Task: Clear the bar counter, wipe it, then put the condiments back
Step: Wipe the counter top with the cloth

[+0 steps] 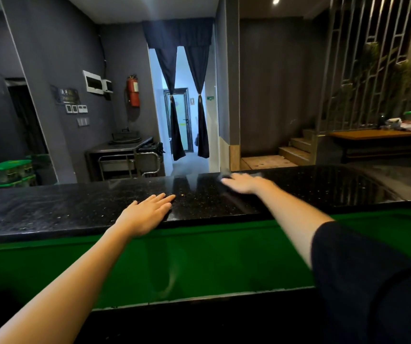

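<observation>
Left hand (147,214) lies flat on the counter (50,209) right in front of me, fingers straight and together: a good brace. Right hand (243,182) is a blur near the far edge — fingers, I cannot tell. I'd wipe in even, overlapping strokes.

— What kind of place is this?
— A bar or small restaurant, I think. There is a long black stone bar counter (75,209), a steel service trolley (125,157) behind it, a fire extinguisher (133,91) on the grey wall, and a wooden dining table (373,135) beside a metal screen (363,58).
</observation>
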